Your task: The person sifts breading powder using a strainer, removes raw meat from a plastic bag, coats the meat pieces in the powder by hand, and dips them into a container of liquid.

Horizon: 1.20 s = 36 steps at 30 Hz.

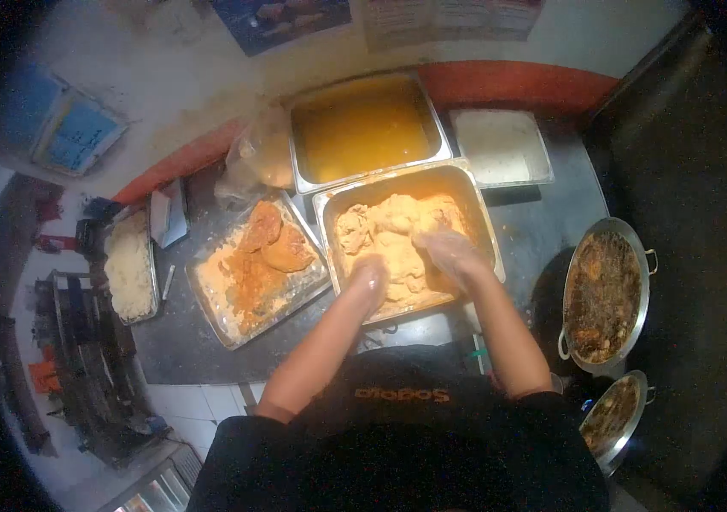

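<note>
A deep metal pan point(498, 256) stands in front of me, with several flour-coated chicken pieces point(397, 213) heaped in pale orange flour. My left hand point(369, 280), in a clear plastic glove, is at the pan's near left side against the coated pieces; its fingers are mostly hidden. From the right, my right hand point(451, 253), gloved the same way, reaches over the heap with its fingers stretched out, touching the coating. No piece shows gripped in it. Left of the pan, a shallow tray point(305, 292) holds loose flour and reddish-orange chicken pieces point(274, 243).
Behind the pan is a tray of orange-yellow liquid point(367, 128), with a pale rectangular container point(504, 149) beside it. A plastic bag point(265, 154) and a flour tray point(130, 264) lie to the left. Two wide frying pans point(607, 290) with dark oil stand at the right.
</note>
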### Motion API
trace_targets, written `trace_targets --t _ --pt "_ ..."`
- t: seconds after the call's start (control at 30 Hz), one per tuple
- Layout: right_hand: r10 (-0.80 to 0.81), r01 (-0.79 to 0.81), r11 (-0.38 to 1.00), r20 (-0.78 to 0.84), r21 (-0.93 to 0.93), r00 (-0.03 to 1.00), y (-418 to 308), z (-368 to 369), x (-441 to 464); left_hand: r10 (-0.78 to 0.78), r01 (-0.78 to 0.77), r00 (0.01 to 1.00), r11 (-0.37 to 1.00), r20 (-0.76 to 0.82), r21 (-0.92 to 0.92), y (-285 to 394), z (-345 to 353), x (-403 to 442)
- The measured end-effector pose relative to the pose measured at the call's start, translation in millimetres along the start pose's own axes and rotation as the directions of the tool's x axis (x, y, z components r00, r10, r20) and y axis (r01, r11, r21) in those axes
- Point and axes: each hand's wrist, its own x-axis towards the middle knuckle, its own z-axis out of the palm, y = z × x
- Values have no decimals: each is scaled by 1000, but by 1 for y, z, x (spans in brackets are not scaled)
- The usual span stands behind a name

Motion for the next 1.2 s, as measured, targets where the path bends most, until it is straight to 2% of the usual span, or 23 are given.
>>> trace_targets --t 0.03,0.1,0.13,0.23,0.27,0.33,0.37,0.4,0.47,0.5,0.53,0.6,0.67,0.73,0.77,0.8,0.87,0.9,0.93,1.0,1.03,1.13,1.2 --pt "6 -6 1000 4 4 1000 4 1 2 15 -15 1000 1000 -11 -22 4 -5 -6" --pt "108 24 788 -176 616 978 18 4 8 49 -51 998 997 -34 -63 20 -15 -22" --pt "108 24 787 -175 616 979 28 1 17 90 -89 996 990 -6 105 38 -11 -43" --pt "-63 91 985 -185 148 981 52 3 49 200 -181 980 923 -20 338 33 -18 -22" --pt "-68 97 984 -188 147 980 63 16 67 268 -223 962 884 -55 410 25 -19 -5" --pt "-348 213 885 -286 -413 893 77 45 100 279 -227 958 880 -68 417 33 6 -9" --pt "-8 47 989 -275 137 961 38 38 74 284 -224 955 878 -84 424 35 13 -11" --pt "-11 51 989 -277 136 961 41 40 82 288 -228 954 877 -82 423 40 17 -15" --pt "-119 114 982 -28 -150 992 36 42 92 194 -164 978 942 -75 292 45 16 -16" --pt "-83 69 978 61 196 995 43 44 84 198 -169 977 942 -75 289 36 5 -2" --pt "-88 75 978 61 192 994 32 37 70 179 -175 984 974 -20 146 16 -18 29" --pt "-165 158 981 59 111 985 13 31 48 166 -166 986 986 32 -1 10 -32 42" --pt "-148 132 951 38 281 988 25 35 50 161 -161 987 987 21 1 29 -24 20" --pt "-310 298 951 -288 -88 906 41 41 57 149 -149 989 989 3 1 46 -13 -12" --pt "-173 175 985 -160 1 972 14 11 32 147 -147 989 989 -2 2 52 -9 -22" --pt "-172 174 985 -160 2 972 17 10 31 146 -146 989 989 -3 2 56 -4 -34" --pt "-7 58 950 -165 307 986 29 1 33 214 -208 977 957 -9 202 62 6 -57" --pt "-186 47 928 -351 -368 918 52 8 59 249 -235 968 925 -8 298 62 10 -68" --pt "-190 50 928 -354 -370 916 72 18 78 284 -260 959 882 -4 392 61 14 -76" --pt "-398 350 912 -253 -216 882 86 30 99 321 -285 947 827 10 486 55 21 -70" --pt "-466 441 884 -226 -154 856 83 31 103 323 -274 944 879 -66 389 46 24 -51" --pt "-123 123 992 -2 -18 992 17 42 84 327 -284 936 919 -129 274 45 22 -21" --pt "24 -4 942 -54 336 998 -13 37 62 341 -304 934 917 -111 258 44 13 -1"
